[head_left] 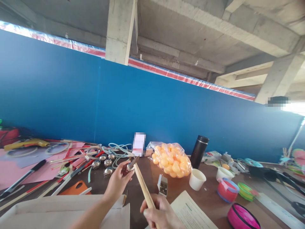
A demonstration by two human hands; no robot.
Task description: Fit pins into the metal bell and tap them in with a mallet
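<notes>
My left hand (119, 179) has its fingers closed round a shiny silver metal ball (130, 167) above the table. In my right hand (162, 211) is the pale wooden handle of a hammer (143, 184), which slants up and to the left. Its dark head lies right at the ball; whether they touch I cannot tell. Several more silver balls (108, 172) rest on the table to the left of my left hand. Between my right hand and the bag of orange balls (172, 160) stands a small open box (163, 185) with small metallic pieces in it.
A black bottle (199, 152) and a white cup (197, 179) stand right of the bag. Sticks, pens and pink paper (14, 170) clutter the left. A printed sheet (192, 211) and a pink round case (243, 217) lie at front right. A blue partition (143, 101) rises behind.
</notes>
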